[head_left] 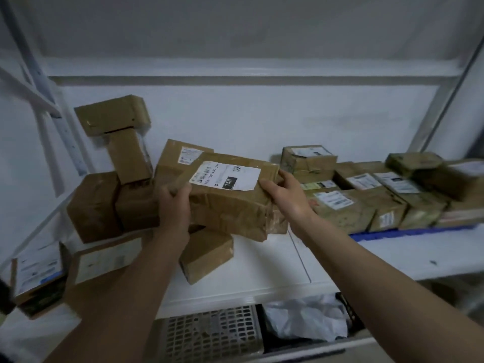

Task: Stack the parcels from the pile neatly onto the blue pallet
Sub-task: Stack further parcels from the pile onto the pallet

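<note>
both hands on one parcel: left hand [175, 205] clamped on the near-left end, fingers curled over the top edge; right hand [284, 195] gripping the right end, thumb on top, fingers wrapped round the far corner. held parcel [230, 195] lifted and tilted just above the pile [125, 184] of brown boxes at left, white label up. taped cardboard, creased and a little crushed at the lower right corner; probably stiff enough to carry by the ends, weight hard to judge, glossy tape likely slick. best held at opposite short ends, as now, palms under the edges if sagging. blue pallet [408, 231] off to the right, showing only as a blue edge under a row of parcels already stacked [366, 195]. all on a white shelf [262, 265] of a metal rack against a white wall, dim light. below, a slotted grey crate [209, 331] and crumpled white plastic [306, 318].
</note>
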{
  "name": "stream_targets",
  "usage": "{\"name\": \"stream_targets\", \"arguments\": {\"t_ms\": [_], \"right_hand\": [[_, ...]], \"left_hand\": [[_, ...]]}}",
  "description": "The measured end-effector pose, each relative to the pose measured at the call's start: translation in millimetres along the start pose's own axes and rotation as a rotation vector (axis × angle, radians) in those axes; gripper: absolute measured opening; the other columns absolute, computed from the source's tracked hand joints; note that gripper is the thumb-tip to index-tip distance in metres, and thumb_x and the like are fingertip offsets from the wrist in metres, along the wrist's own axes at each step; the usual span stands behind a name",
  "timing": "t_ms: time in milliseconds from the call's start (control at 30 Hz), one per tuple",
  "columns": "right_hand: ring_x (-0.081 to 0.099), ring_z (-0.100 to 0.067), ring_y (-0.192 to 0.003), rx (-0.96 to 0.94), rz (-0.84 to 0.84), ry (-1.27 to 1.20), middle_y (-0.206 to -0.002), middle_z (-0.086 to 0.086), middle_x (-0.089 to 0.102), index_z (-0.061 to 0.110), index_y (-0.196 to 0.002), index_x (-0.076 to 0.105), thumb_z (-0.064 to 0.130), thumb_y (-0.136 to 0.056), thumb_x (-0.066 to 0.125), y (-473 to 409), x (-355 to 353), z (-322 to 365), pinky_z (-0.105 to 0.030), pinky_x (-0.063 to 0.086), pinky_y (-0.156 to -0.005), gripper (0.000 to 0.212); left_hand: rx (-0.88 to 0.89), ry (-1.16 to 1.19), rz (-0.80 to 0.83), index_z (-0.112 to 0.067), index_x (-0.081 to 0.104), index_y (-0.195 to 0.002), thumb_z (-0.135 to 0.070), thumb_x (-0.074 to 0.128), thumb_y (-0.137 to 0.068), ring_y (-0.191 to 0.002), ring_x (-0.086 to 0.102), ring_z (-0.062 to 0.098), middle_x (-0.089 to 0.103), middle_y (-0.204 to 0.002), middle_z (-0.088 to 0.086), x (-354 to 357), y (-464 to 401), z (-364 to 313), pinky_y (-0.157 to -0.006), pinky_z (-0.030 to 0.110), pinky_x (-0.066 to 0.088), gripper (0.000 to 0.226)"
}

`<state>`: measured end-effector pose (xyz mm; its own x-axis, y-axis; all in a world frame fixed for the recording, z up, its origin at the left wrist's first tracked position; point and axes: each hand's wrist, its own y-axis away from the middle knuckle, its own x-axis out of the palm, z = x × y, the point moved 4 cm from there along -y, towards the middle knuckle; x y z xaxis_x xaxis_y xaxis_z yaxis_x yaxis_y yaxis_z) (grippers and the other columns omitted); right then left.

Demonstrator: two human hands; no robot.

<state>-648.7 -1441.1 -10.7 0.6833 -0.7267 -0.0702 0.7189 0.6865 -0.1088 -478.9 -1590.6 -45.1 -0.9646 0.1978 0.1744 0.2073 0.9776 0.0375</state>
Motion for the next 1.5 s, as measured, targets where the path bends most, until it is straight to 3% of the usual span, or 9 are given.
{"name": "stream_targets", "arguments": {"t_ms": [100,200,300,467,600,833,1100,1333,1500], "right_hand": [[0.053,-0.024,-0.115,0.037,-0.098,0.109,-0.122,-0.007,0.051,0.013,-0.126,0.041,0.042,-0.075,0.073,-11,-46,-5,-0.039,0.05,-0.091,0.068],[0.055,-0.014,-0.101,0.086,-0.103,0.012,-0.114,-0.001,0.051,0.017,-0.123,0.032,0.043,-0.073,0.076,-19,-87,-11,-0.028,0.05,-0.075,0.071],[0.053,-0.018,-0.105,0.132,-0.096,-0.009,-0.117,0.003,0.048,0.026,-0.139,0.028,0.04,-0.075,0.075,-32,-130,-18,-0.038,0.05,-0.09,0.081],[0.068,-0.007,-0.071,0.177,0.01,-0.049,-0.092,0.007,0.066,0.027,-0.094,0.062,0.025,-0.084,0.068,-54,-170,-28,-0.019,0.054,-0.056,0.012],[0.07,-0.021,-0.09,0.183,0.02,-0.002,-0.102,-0.001,0.072,0.016,-0.117,0.063,0.022,-0.089,0.061,-76,-207,-34,-0.041,0.057,-0.082,0.029],[0.071,-0.025,-0.086,0.245,0.011,0.016,-0.089,-0.004,0.075,0.019,-0.087,0.069,0.015,-0.092,0.053,-120,-253,-50,-0.043,0.057,-0.081,0.018],[0.07,-0.011,-0.06,0.26,0.1,-0.014,-0.068,0.005,0.074,0.021,-0.084,0.068,0.012,-0.092,0.052,-148,-256,-68,-0.02,0.051,-0.045,0.02],[0.071,-0.026,-0.087,0.28,0.086,0.016,-0.095,-0.006,0.074,0.016,-0.1,0.072,0.008,-0.091,0.049,-159,-253,-74,-0.044,0.057,-0.082,0.026],[0.071,-0.024,-0.086,0.289,0.05,0.038,-0.093,-0.005,0.074,0.018,-0.101,0.071,0.01,-0.092,0.047,-165,-252,-81,-0.045,0.057,-0.083,0.027]], "left_hand": [[-0.049,-0.017,0.108,-0.024,0.05,-0.116,-0.027,0.057,-0.091,-0.096,0.063,0.026,0.062,-0.112,0.007,39,-2,4,-0.082,0.051,0.055,0.026],[-0.168,-0.085,0.2,-0.027,0.053,-0.116,-0.033,0.057,-0.091,-0.087,0.065,0.024,0.065,-0.102,0.005,80,1,11,-0.071,0.044,0.057,0.027],[-0.166,-0.168,0.249,-0.026,0.051,-0.126,-0.044,0.055,-0.09,-0.093,0.062,0.024,0.062,-0.114,0.007,128,6,14,-0.068,0.035,0.051,0.041],[-0.166,-0.17,0.351,-0.026,0.014,-0.153,-0.073,0.029,-0.089,-0.138,0.033,0.031,0.026,-0.156,0.007,220,22,30,-0.109,0.048,0.033,0.081],[-0.351,0.167,0.685,-0.015,0.056,-0.129,-0.069,0.018,-0.092,-0.109,0.064,0.03,0.067,-0.12,0.012,289,50,51,-0.09,0.043,0.053,0.076],[-0.321,0.027,0.578,-0.017,0.062,-0.124,-0.065,0.019,-0.095,-0.109,0.063,0.03,0.068,-0.116,0.012,342,43,69,-0.099,0.046,0.047,0.07],[-0.382,0.008,0.461,-0.022,0.069,-0.107,-0.069,0.022,-0.092,-0.07,0.073,0.017,0.076,-0.086,0.003,351,23,91,-0.049,0.024,0.054,0.068],[-0.423,0.021,0.463,-0.023,0.072,-0.099,-0.074,0.027,-0.088,-0.082,0.073,0.024,0.075,-0.094,0.007,354,14,101,-0.065,0.032,0.056,0.068],[-0.416,-0.032,0.454,-0.025,0.071,-0.099,-0.072,0.029,-0.089,-0.082,0.073,0.022,0.075,-0.093,0.006,354,7,103,-0.068,0.032,0.056,0.064]]}}
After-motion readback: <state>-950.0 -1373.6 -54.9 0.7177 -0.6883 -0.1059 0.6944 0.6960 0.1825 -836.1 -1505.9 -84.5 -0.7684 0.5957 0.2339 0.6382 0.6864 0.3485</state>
